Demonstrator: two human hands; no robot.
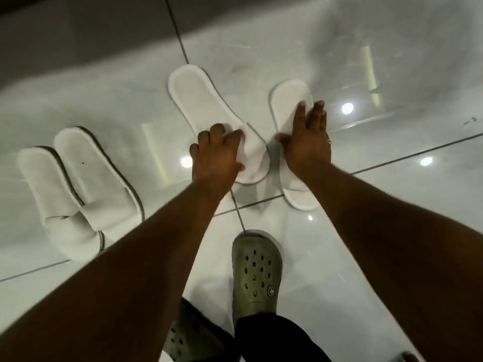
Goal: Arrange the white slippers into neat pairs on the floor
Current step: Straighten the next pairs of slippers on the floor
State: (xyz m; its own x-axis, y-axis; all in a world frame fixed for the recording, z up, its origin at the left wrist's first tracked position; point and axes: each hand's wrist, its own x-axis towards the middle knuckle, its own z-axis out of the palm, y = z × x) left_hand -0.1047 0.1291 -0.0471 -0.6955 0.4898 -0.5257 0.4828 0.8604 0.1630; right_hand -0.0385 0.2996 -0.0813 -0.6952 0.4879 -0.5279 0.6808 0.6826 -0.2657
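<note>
Two white slippers lie on the glossy tiled floor ahead of me, toes toward me. My left hand [218, 152] grips the toe band of the left slipper [198, 105], fingers curled over it. My right hand [308, 138] lies flat with fingers stretched on the right slipper [288, 96], thumb against its band; its toe end [300, 199] shows below my wrist. The two slippers are apart at the heels and close at the toes. At the left a second pair of white slippers [78, 189] lies side by side, touching.
My own feet in olive green clogs stand just below the hands, one clog [257, 270] in the middle and another clog [188, 338] at the bottom edge. Dark grout lines cross the white floor [366, 231], which reflects ceiling lights.
</note>
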